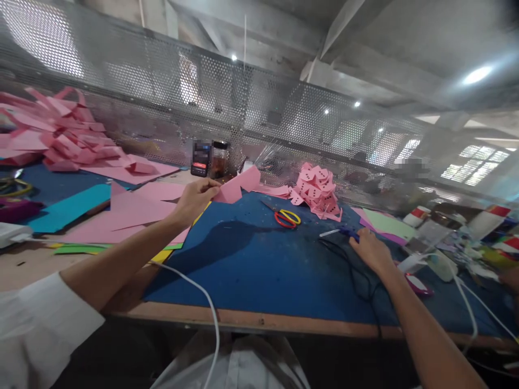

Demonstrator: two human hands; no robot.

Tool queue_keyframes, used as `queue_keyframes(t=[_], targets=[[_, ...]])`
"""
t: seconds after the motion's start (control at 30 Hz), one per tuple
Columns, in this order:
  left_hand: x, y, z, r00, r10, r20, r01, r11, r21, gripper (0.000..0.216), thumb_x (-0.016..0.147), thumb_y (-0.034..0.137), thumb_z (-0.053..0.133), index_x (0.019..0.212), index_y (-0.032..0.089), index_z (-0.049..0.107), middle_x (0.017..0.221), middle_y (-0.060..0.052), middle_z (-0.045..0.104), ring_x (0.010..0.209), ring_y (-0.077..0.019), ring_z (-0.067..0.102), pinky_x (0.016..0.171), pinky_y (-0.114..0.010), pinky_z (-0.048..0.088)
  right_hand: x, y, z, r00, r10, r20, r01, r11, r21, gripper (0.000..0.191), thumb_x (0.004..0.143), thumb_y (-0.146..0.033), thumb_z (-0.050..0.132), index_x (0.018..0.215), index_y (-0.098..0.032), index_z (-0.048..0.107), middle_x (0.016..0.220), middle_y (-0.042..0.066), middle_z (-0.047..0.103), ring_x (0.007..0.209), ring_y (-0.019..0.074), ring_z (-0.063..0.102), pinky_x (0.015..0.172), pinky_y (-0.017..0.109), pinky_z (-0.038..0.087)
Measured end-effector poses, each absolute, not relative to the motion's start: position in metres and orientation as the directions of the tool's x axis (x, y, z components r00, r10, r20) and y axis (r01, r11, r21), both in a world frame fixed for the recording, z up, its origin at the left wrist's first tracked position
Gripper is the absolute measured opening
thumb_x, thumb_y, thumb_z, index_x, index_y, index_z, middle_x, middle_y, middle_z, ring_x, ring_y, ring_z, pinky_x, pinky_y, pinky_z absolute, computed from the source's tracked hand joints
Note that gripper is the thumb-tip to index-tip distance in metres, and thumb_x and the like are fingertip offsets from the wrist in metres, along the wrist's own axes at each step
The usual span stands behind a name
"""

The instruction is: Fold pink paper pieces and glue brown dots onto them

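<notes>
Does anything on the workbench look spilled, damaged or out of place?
Nothing looks plainly spilled or damaged. Slightly untidy: a white cable droops over the bench's front edge and might snag; a black cable lies in loose loops on the blue mat.

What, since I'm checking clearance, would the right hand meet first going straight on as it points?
Past the dark blue tool it touches, the right hand would probably meet the dotted pink pile; depth is unclear.

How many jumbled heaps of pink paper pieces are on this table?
2. A heap of plain pink paper at far left, cut by the frame edge; a heap of dark-spotted pink paper right of centre, beyond the red-and-yellow-handled scissors. Others may be hidden.
</notes>
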State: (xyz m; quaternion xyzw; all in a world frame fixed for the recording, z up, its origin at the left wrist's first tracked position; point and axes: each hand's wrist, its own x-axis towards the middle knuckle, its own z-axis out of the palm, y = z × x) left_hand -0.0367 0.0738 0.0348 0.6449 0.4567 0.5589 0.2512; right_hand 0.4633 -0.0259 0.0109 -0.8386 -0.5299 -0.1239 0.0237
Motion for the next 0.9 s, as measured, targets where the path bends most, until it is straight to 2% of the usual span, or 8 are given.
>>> queue_keyframes(t=[0.17, 0.33, 0.5, 0.63, 0.9], targets=[[-0.033, 0.069, 0.034, 0.081, 0.864, 0.497, 0.363, -0.49, 0.792, 0.027, 0.081, 0.034, 0.056, 0.096, 0.016, 0.07, 0.091, -0.005, 0.07, 0.082, -0.0192, 0.063, 0.072, -0.029, 0.047, 0.46, -0.022, 0.014, 0.382, 0.866, 0.323, 0.919, -0.392, -0.036, 0.038, 0.093, -0.039, 0.046, 0.119, -0.011, 0.052, 0.12, 0.019, 0.062, 0.109, 0.0319, 0.063, 0.086, 0.039, 0.046], [-0.017, 0.053, 0.026, 0.273, 0.828, 0.489, 0.512, -0.556, 0.655, 0.024, 0.082, 0.032, 0.053, 0.09, 0.018, 0.071, 0.088, -0.003, 0.071, 0.081, -0.02, 0.063, 0.073, -0.03, 0.046, 0.451, -0.016, 0.011, 0.398, 0.857, 0.327, 0.916, -0.389, -0.096, 0.037, 0.094, -0.042, 0.044, 0.116, -0.014, 0.053, 0.108, 0.015, 0.068, 0.1, 0.03, 0.067, 0.08, 0.036, 0.046], [-0.003, 0.035, 0.014, 0.417, 0.795, 0.441, 0.54, -0.606, 0.584, 0.024, 0.084, 0.025, 0.05, 0.094, 0.021, 0.071, 0.091, -0.001, 0.073, 0.081, -0.0185, 0.064, 0.072, -0.028, 0.045, 0.444, -0.015, 0.005, 0.383, 0.854, 0.351, 0.924, -0.354, -0.146, 0.036, 0.093, -0.042, 0.046, 0.117, -0.015, 0.051, 0.107, 0.014, 0.068, 0.101, 0.03, 0.066, 0.08, 0.034, 0.045], [0.004, 0.024, 0.01, 0.496, 0.756, 0.427, 0.493, -0.65, 0.578, 0.024, 0.085, 0.021, 0.05, 0.095, 0.021, 0.071, 0.094, -0.001, 0.074, 0.085, -0.0176, 0.065, 0.074, -0.027, 0.045, 0.448, -0.014, -0.004, 0.409, 0.851, 0.33, 0.912, -0.379, -0.156, 0.034, 0.093, -0.04, 0.046, 0.116, -0.015, 0.051, 0.108, 0.014, 0.068, 0.102, 0.0299, 0.066, 0.08, 0.034, 0.046], [0.015, 0.01, 0.002, 0.59, 0.709, 0.387, 0.411, -0.676, 0.612, 0.027, 0.086, 0.018, 0.05, 0.1, 0.023, 0.072, 0.096, -0.001, 0.074, 0.086, -0.0159, 0.066, 0.075, -0.025, 0.047, 0.463, -0.013, -0.018, 0.44, 0.85, 0.291, 0.897, -0.433, -0.092, 0.038, 0.095, -0.04, 0.043, 0.12, -0.012, 0.05, 0.114, 0.018, 0.066, 0.107, 0.0325, 0.065, 0.085, 0.039, 0.047]])
